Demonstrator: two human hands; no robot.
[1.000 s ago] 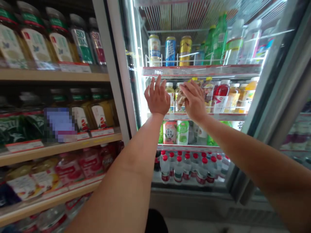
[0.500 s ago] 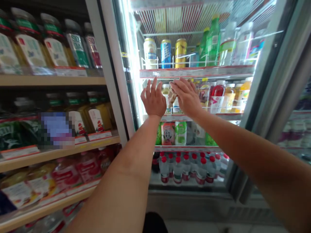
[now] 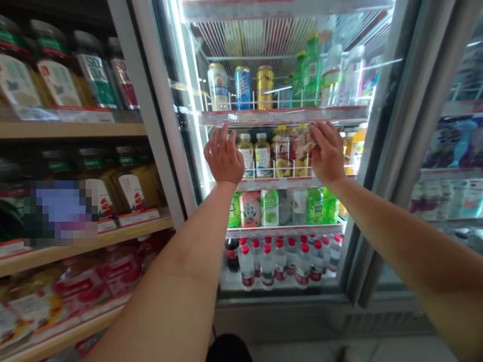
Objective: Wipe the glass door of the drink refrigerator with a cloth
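Note:
My left hand [image 3: 225, 156] rests against the glass door of a lit drinks fridge, fingers spread and pointing up, in front of the second shelf's left end. Further right, my right hand [image 3: 329, 153] presses a crumpled brownish cloth [image 3: 304, 145] to the same glass. Its fingers lie over the cloth's right side and partly hide it. Between my hands, small pale-labelled bottles [image 3: 262, 153] and yellow-capped tea bottles [image 3: 281, 151] show through the pane.
Cans [image 3: 265, 85] and green bottles [image 3: 312, 73] stand on the upper shelf. Cartons [image 3: 250, 208] and red-capped water bottles [image 3: 267, 264] fill lower levels. An open wooden shelf [image 3: 75, 129] of bottles runs along my left; a metal door frame [image 3: 385, 166] borders the right.
My right hand has slid the cloth rightward across the glass, away from my left hand. My left hand stays at about the same spot on the pane. The view has shifted slightly right.

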